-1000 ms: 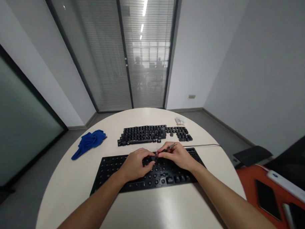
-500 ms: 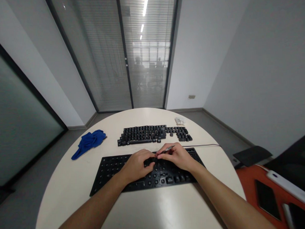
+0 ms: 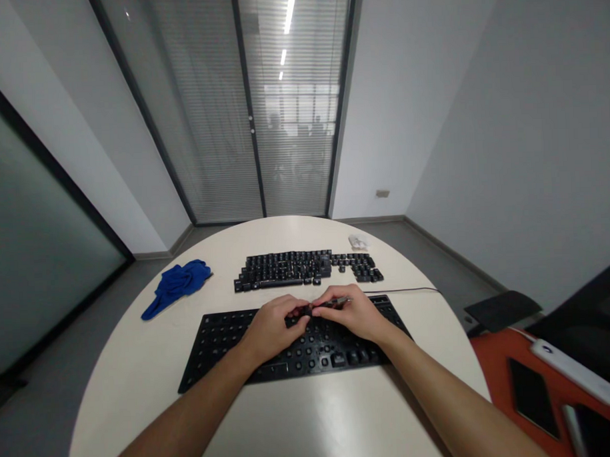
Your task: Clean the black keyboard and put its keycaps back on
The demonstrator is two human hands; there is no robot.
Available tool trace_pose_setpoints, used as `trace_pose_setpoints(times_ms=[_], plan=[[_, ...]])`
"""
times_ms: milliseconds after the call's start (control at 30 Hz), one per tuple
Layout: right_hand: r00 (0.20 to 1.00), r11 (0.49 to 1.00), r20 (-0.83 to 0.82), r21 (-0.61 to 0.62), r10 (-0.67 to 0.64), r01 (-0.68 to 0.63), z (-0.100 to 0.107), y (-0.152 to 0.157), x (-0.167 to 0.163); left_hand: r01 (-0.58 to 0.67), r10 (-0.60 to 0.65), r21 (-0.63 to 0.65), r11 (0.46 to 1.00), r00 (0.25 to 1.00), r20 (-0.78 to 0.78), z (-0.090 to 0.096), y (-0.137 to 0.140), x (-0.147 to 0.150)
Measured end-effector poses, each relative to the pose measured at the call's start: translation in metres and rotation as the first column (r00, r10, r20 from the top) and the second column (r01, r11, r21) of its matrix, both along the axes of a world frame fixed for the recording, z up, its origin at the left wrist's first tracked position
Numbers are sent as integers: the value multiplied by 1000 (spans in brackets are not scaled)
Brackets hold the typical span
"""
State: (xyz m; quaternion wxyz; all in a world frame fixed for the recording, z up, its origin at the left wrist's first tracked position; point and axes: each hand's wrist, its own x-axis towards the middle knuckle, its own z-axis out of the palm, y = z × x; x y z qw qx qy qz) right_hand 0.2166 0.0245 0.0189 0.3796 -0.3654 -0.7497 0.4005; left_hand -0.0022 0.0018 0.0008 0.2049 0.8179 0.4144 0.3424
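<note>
A black keyboard [image 3: 214, 345] with most of its keycaps off lies across the table in front of me. Above its middle, my left hand [image 3: 278, 328] is closed, thumb and index finger pinching a small black keycap [image 3: 306, 311]. My right hand [image 3: 352, 312] meets it from the right, its fingers closed round a slim metal tool [image 3: 340, 301] that looks like tweezers. The tool's tip is hidden at the fingertips. A few keycaps [image 3: 352, 357] remain at the keyboard's lower right. Behind the keyboard, loose black keycaps [image 3: 286, 266] are laid out in key order.
A crumpled blue cloth [image 3: 179, 283] lies at the table's left. At the back right sits a small clear bag [image 3: 358, 241]. The keyboard cable [image 3: 407, 290] runs off the right edge. An orange chair seat [image 3: 495, 368] bears a phone [image 3: 534, 397] and a white power strip [image 3: 575, 371].
The slim tool has tipped lower in my right hand. My left fingers have drawn together around the small keycap, which shows more clearly now. The view has shifted very slightly.
</note>
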Motion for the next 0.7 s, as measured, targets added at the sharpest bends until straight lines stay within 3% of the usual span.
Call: trace_pose_setpoints(times_ms=[167,333,467,700], plan=[[999,998,-24,-27,48,-48,-3,-2,-3,-6,10,54,999,997,-74,0,-1,1],[1000,999,-27,-47,9,-10,-4,0,-5,-69,74,49,996,994,-86,-2,-2,2],[1000,999,6,-50,-4,5,-5,3,-2,-78,77,-58,995,997,-24,-2,1,1],[997,998,76,-63,11,-6,-6,3,0,13,29,-267,964,988,154,-2,8,-4]])
